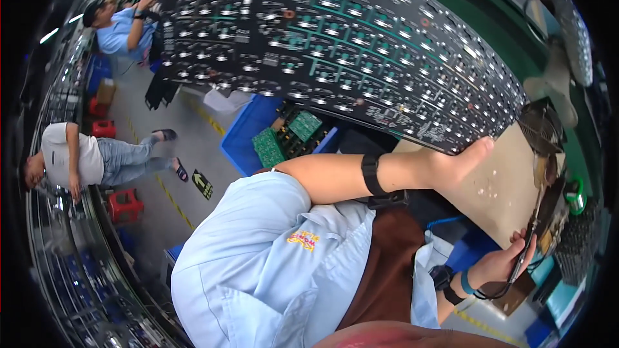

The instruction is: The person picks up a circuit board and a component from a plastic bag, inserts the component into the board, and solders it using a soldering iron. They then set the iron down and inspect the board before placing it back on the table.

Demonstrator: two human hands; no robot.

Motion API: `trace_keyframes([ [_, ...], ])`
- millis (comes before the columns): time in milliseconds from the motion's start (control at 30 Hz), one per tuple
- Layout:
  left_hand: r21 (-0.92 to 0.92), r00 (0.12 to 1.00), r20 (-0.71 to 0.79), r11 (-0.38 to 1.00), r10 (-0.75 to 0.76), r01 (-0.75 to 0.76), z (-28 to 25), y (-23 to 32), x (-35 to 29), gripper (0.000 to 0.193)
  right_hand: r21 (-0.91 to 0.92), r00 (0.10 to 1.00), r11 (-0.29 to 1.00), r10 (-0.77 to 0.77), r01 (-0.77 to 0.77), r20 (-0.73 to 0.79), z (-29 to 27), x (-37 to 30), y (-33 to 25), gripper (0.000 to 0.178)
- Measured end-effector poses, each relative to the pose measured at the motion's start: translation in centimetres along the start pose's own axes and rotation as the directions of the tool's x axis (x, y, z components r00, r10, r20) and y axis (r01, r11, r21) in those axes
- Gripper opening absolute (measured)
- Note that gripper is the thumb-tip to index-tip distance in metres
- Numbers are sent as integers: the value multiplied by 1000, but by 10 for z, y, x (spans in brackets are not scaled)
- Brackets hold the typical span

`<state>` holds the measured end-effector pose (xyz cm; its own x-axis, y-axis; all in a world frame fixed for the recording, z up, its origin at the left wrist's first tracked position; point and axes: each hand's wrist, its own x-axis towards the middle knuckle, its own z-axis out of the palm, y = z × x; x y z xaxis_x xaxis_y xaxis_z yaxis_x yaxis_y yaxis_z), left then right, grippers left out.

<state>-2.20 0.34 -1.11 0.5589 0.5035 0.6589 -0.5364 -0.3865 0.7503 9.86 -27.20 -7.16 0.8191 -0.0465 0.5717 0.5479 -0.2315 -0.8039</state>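
Observation:
My left hand (461,164) grips the lower right edge of a large black circuit board (258,45), its thumb along the rim. Rows of shiny solder points and green traces cover the board, which is held tilted and runs out of view at the top. My right hand (500,264), lower right, has its fingers closed round the thin dark handle of what looks like a soldering iron (532,229), with a cord hanging by the wrist. The iron is apart from the board. A tan work surface (493,180) lies between the two hands.
A blue bin (235,145) holds several green circuit boards (304,126). Near the right edge are a black square fan (541,125), a green spool (575,196) and a lamp (574,35). Two people (122,32) are at the left, with red stools (126,206) nearby.

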Motion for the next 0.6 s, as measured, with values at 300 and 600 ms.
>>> trace_keyframes([
  [300,-193,940,45,920,-339,341,-36,-28,53,11,-424,972,885,-113,194,207,81,72,-9,32],
  [600,-182,962,-147,962,-230,202,-73,-20,45,9,-262,993,963,-39,68,112,112,48,3,30],
])
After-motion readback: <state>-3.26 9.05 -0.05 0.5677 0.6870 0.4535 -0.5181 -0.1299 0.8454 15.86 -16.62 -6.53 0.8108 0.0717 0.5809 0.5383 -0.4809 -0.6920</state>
